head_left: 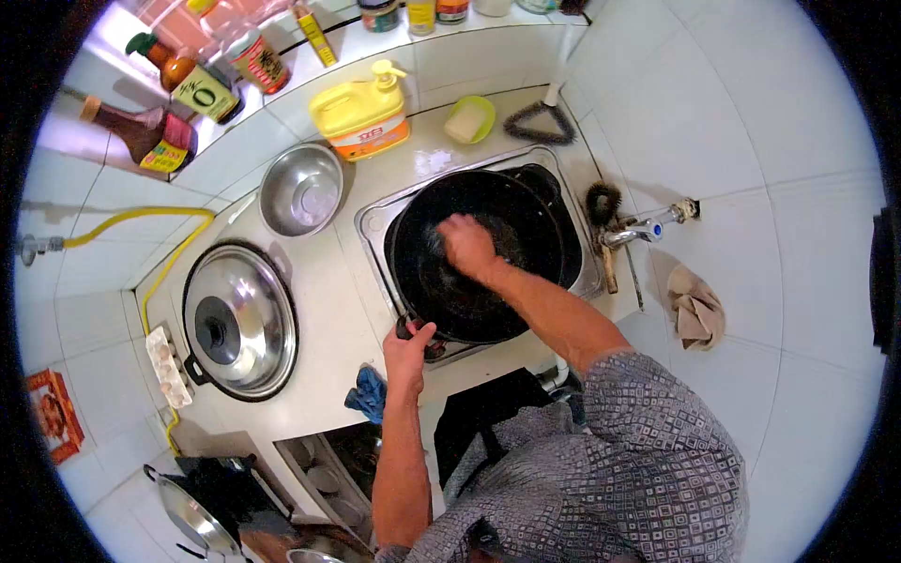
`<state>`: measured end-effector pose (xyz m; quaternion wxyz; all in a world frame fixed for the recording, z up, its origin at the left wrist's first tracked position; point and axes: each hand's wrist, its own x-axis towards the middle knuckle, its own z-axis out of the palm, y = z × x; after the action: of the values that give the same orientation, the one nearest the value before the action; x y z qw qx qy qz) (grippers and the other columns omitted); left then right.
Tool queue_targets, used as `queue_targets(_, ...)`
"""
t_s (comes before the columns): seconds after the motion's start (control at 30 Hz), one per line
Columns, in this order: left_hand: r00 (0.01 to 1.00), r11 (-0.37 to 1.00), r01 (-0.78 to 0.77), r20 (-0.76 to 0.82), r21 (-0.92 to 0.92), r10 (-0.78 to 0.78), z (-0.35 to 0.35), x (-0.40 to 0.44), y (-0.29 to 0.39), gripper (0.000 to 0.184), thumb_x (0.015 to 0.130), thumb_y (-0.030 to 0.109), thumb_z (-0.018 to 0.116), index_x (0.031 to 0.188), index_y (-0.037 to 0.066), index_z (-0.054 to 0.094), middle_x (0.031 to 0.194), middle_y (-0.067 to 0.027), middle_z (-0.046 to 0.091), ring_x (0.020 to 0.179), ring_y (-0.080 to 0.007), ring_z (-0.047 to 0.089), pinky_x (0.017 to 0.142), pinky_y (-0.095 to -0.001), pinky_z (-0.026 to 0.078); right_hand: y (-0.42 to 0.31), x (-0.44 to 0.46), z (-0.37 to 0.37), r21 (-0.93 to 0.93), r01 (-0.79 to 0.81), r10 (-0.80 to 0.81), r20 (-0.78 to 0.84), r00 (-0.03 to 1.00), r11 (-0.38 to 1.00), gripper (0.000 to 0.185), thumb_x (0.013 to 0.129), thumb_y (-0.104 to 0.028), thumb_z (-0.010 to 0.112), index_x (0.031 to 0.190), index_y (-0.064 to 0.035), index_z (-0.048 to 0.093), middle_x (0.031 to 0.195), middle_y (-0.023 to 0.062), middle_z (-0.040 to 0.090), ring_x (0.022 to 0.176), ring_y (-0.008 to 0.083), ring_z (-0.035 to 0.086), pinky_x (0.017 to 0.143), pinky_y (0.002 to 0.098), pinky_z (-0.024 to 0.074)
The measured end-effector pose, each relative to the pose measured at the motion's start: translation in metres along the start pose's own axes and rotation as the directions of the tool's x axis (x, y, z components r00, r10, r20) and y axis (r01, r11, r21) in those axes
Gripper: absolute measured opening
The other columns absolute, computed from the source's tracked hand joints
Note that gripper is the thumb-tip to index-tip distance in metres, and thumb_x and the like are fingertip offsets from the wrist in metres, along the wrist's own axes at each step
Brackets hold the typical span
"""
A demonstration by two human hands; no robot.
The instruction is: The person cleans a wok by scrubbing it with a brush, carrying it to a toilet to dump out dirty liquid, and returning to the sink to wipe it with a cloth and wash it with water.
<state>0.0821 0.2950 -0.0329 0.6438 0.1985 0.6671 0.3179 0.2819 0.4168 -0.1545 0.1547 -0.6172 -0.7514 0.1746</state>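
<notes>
A large black wok point(526, 235) rests in the metal sink point(375, 225). My left hand point(408, 352) is closed round its dark handle at the near left rim. Inside the wok, my right hand point(466, 246) is against the left part of the inner surface, its fingers bent and blurred; a small greyish thing at the fingertips is too unclear to name. The faucet point(643, 231) comes from the wall right of the wok. A blue cloth point(368, 394) lies on the counter beside my left forearm.
Left of the sink are a metal bowl point(302, 190) and a domed lid point(253, 324). Behind it stand a yellow jug point(361, 117), a green soap dish point(482, 113) and a triangular brush point(540, 127). A round brush point(603, 202) lies near the faucet; a beige cloth point(694, 310) hangs right.
</notes>
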Motion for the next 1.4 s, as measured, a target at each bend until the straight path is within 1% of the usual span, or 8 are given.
queue_targets(0.23,0.993,0.993,-0.076,0.082,-0.090,0.083,0.003,0.002,-0.010,0.026,0.084,-0.004,0.067,0.077,0.008,0.045,0.083,-0.0040,0.054,0.075,-0.0163,0.058,0.064,-0.0344,0.056,0.045,-0.075,-0.041,-0.058,-0.265,0.269,0.325,0.906,0.962,0.028,0.072,-0.011,0.066,0.099,-0.0031,0.070,0.098,0.0213,0.068,0.091,0.0420,0.066,0.083,0.0491,0.0543)
queue_targets(0.4,0.993,0.987,-0.089,0.065,-0.137,0.098,0.007,0.002,-0.015,0.027,0.080,-0.008,0.064,0.075,0.009,0.043,0.079,-0.0037,0.050,0.072,-0.0164,0.056,0.063,-0.0343,0.054,0.014,-0.096,-0.053,0.338,-0.293,0.312,-0.002,0.950,0.895,0.034,0.078,-0.010,0.066,0.111,-0.0038,0.066,0.108,0.0198,0.066,0.100,0.0382,0.064,0.088,0.0432,0.0518)
queue_targets(0.6,0.990,0.987,-0.137,0.033,-0.085,0.141,0.016,-0.007,-0.013,0.022,0.078,-0.009,0.060,0.080,0.008,0.047,0.078,-0.0025,0.052,0.068,-0.0168,0.058,0.064,-0.0344,0.056,0.029,-0.069,-0.079,0.924,-0.275,0.755,-0.024,0.655,0.268,0.037,0.086,-0.011,0.070,0.120,-0.0004,0.061,0.104,0.0080,0.067,0.094,0.0189,0.062,0.084,0.0305,0.0492)
queue_targets(0.8,0.979,0.979,-0.202,-0.010,-0.033,0.202,0.025,-0.034,0.012,0.022,0.078,-0.007,0.061,0.078,0.008,0.046,0.077,-0.0009,0.050,0.067,-0.0137,0.054,0.062,-0.0324,0.054,0.093,-0.034,-0.116,0.919,0.321,0.843,0.021,0.538,-0.228,0.054,0.091,-0.023,0.068,0.135,-0.0011,0.046,0.124,0.0114,0.056,0.101,0.0255,0.061,0.084,0.0378,0.0559)
queue_targets(0.93,0.965,0.965,-0.260,-0.041,-0.011,0.260,0.021,-0.038,0.016,0.019,0.080,-0.008,0.060,0.083,0.006,0.048,0.076,-0.0025,0.054,0.065,-0.0131,0.056,0.063,-0.0290,0.049,0.090,-0.050,-0.096,0.999,0.037,0.885,-0.004,0.466,-0.015,0.053,0.090,-0.027,0.070,0.131,-0.0012,0.049,0.120,0.0131,0.061,0.103,0.0251,0.062,0.088,0.0379,0.0537)
queue_targets(1.0,0.961,0.962,-0.274,-0.049,0.001,0.273,0.022,-0.043,0.022,0.018,0.080,-0.007,0.060,0.083,0.006,0.048,0.075,-0.0018,0.053,0.065,-0.0124,0.055,0.063,-0.0285,0.049,0.083,-0.070,-0.072,0.836,-0.341,0.790,-0.164,0.590,0.429,0.065,0.090,-0.032,0.069,0.139,0.0012,0.044,0.132,0.0185,0.057,0.112,0.0293,0.060,0.098,0.0385,0.0475)
queue_targets(1.17,0.921,0.916,-0.384,-0.014,0.116,0.388,0.027,-0.061,0.038,0.012,0.083,-0.004,0.058,0.083,0.006,0.051,0.078,0.0008,0.055,0.068,-0.0095,0.055,0.063,-0.0263,0.049,0.060,-0.055,-0.081,0.799,-0.466,0.791,-0.019,0.612,0.380,0.074,0.090,-0.044,0.065,0.142,0.0036,0.043,0.135,0.0222,0.055,0.123,0.0319,0.054,0.104,0.0375,0.0415)
queue_targets(1.4,0.800,0.676,-0.483,-0.033,0.557,0.599,0.049,-0.095,0.052,0.025,0.089,0.002,0.059,0.112,-0.005,0.059,0.091,-0.0141,0.065,0.074,-0.0190,0.062,0.069,-0.0307,0.050,0.074,-0.052,-0.061,0.904,-0.396,0.739,0.377,0.558,-0.162,0.060,0.090,-0.055,0.061,0.122,-0.0045,0.058,0.122,0.0109,0.062,0.109,0.0241,0.058,0.093,0.0362,0.0437)
